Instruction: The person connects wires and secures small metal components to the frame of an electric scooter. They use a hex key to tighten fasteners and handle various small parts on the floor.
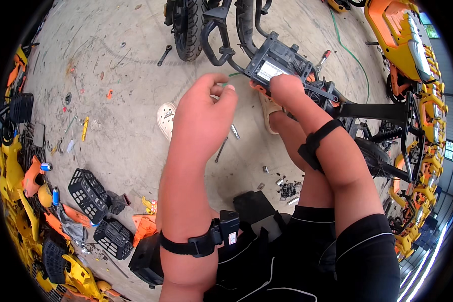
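Note:
My left hand [206, 103] is raised above the floor, left of the motorbike frame, its fingers curled toward the thumb. Whatever it may hold is hidden. Against the black plastic box [282, 54] on the frame, my right hand [288, 89] is closed, its knuckles up and its fingertips out of sight. A silvery-white label plate [270, 71] shows on that box, just beside the right hand. Black frame tubes [245, 25] run up from the box toward a wheel with a treaded tyre [189, 32].
A red-handled screwdriver [325, 56] lies past the box. On the floor are a wrench [164, 55], a socket tool [235, 132], small metal parts [289, 190] and black crates [88, 194]. Yellow body panels [10, 171] line the left; yellow vehicles [397, 40] stand at right.

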`<state>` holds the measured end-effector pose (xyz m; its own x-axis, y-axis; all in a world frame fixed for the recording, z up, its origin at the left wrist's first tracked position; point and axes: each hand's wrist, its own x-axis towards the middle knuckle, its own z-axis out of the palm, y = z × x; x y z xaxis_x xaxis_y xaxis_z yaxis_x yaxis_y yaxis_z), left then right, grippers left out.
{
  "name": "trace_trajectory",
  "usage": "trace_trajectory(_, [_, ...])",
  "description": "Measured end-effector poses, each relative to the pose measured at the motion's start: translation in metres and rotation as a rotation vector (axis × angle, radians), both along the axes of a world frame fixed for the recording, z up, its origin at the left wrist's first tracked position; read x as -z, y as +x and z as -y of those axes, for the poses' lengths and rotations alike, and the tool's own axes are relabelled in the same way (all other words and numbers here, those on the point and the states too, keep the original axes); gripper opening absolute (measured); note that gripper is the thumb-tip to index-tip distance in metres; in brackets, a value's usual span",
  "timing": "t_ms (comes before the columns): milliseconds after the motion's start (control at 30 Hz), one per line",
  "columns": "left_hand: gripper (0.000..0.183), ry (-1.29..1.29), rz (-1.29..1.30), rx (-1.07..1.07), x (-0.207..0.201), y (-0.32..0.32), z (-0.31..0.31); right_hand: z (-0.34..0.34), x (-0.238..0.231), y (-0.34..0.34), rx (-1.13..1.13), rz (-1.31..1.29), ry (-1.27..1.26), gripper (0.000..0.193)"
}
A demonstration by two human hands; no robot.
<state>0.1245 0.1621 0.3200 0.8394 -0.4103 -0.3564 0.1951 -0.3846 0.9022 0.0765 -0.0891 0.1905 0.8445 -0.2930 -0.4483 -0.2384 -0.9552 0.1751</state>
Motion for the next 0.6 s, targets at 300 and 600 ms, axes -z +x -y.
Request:
trace_trajectory(300, [0.036, 0.011, 0.038, 0.031, 0.007, 0.003, 0.0, -0.007, -0.016, 0.008, -0.117, -0.08, -0.013, 0.018])
trace_trajectory(600, [0.036, 0.005, 0.017, 0.036, 0.002, 0.007, -0.001, 0.014, -0.004, 0.004, -0.193, -0.082, -0.014, 0.021])
